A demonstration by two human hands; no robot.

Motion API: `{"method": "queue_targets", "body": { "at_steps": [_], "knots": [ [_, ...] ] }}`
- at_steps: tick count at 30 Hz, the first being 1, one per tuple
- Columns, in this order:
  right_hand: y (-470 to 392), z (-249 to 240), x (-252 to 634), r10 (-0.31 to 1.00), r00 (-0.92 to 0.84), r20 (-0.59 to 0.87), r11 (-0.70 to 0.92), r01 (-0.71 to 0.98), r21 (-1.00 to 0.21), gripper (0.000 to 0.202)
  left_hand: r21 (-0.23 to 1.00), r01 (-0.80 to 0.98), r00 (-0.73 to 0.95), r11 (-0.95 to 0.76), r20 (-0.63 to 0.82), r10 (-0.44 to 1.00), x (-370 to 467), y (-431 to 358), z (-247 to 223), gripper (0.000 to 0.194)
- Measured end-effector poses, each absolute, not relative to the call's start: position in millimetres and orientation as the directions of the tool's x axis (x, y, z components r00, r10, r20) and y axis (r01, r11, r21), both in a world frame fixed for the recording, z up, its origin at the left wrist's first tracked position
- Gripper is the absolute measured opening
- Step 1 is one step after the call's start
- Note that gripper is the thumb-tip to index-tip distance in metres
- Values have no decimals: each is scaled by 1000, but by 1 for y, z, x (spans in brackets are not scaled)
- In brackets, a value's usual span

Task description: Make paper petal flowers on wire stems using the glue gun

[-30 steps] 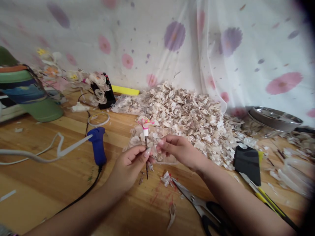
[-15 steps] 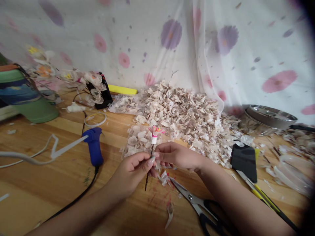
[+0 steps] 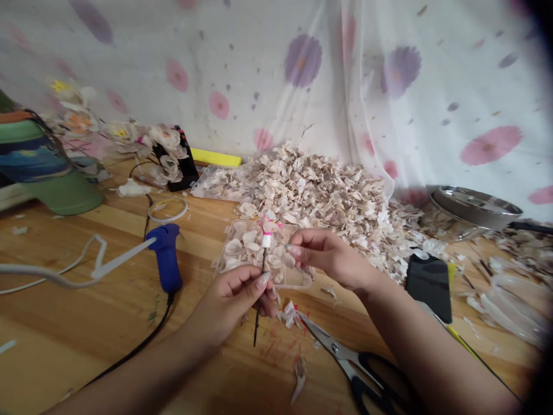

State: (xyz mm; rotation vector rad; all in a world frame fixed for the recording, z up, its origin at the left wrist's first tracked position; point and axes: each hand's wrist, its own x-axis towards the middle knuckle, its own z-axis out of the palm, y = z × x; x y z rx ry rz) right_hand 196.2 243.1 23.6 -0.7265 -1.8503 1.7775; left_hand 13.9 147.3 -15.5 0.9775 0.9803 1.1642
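My left hand (image 3: 242, 294) is closed around the dark thin stem (image 3: 256, 328) of a handmade flower, held upright. At its top sit a white wrapped base and a small pink-and-cream flower head (image 3: 268, 223). My right hand (image 3: 326, 256) is to the right of the stem, thumb and forefinger pinched on what looks like a pale petal (image 3: 288, 261). Behind both hands lies a clear plastic box (image 3: 306, 281) with many loose cream petals (image 3: 235, 248) in its left part. Scissors (image 3: 334, 347) lie partly opened in front of my right forearm, their tips near a white scrap (image 3: 290, 314).
A blue glue gun (image 3: 167, 259) with a white glue stick and black cord lies left. A large heap of dried petals (image 3: 311, 184) spreads behind. To the right are a black phone-like slab (image 3: 428, 285) and a metal pan (image 3: 475, 204). Finished flowers (image 3: 166, 147) stand back left.
My right hand has moved away from the stem, to the right and slightly up, with the pale piece in its fingers. My left hand keeps the stem, which sits slightly further left.
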Motion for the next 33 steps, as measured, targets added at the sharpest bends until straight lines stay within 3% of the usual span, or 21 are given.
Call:
{"method": "queue_targets", "body": {
  "at_steps": [6, 10, 15, 26, 33],
  "knots": [
    [247, 22, 198, 788, -567, 240, 158, -190, -969, 15, 899, -378, 167, 219, -167, 972, 14, 145, -16, 32],
    [245, 22, 197, 742, -510, 436, 353, -256, -900, 7, 899, -373, 189, 229, -168, 968, 14, 145, -16, 31],
    [244, 24, 200, 619, -538, 572, 590, -162, -791, 10, 879, -397, 226, 264, -185, 956, 15, 143, -15, 30],
    [244, 25, 200, 472, -598, 647, 723, -158, -673, 11, 801, -462, 334, 381, -240, 911, 14, 136, -14, 30],
    [247, 32, 206, 497, -606, 622, 734, -89, -673, 11, 760, -485, 376, 433, -265, 888, 11, 132, -14, 28]
  ]
}}
